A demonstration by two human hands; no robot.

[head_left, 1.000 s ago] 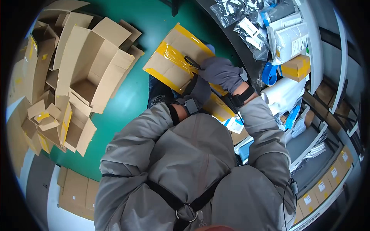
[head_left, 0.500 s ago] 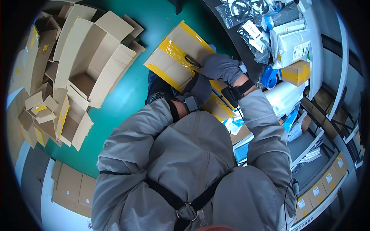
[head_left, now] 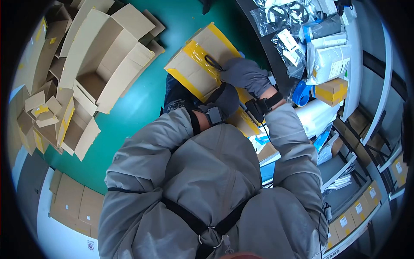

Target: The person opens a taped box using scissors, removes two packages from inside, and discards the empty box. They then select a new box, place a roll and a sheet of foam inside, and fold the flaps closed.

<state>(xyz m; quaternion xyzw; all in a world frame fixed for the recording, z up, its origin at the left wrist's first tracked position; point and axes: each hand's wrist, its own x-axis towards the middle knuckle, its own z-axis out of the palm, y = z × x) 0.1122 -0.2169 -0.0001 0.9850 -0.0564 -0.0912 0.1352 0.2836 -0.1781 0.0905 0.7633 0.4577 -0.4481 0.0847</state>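
Observation:
A cardboard box (head_left: 196, 64) with yellow tape along its edges and across its middle is tilted in front of my body. Curled at the box's near edge is my gloved left hand (head_left: 225, 100), its fingertips hidden. My gloved right hand (head_left: 243, 74) lies over the box's right side, closed around what look like scissors. Only the black loop handle (head_left: 213, 63) of the scissors sticks out, over the taped face; their other end is hidden. More yellow-taped cardboard (head_left: 243, 122) shows below my hands.
Opened cardboard boxes (head_left: 113, 56) are heaped on the green floor (head_left: 123, 134) at left. On the right, a dark table (head_left: 255, 26) bears bagged parts (head_left: 290, 45), a blue tape roll (head_left: 302, 93) and a small taped box (head_left: 331, 92). Shelves with labelled boxes (head_left: 358, 211) stand at lower right.
My right hand has shifted slightly over the box, and the black loop sits a little higher on the taped face. The view has turned slightly. The left hand stays at the box edge.

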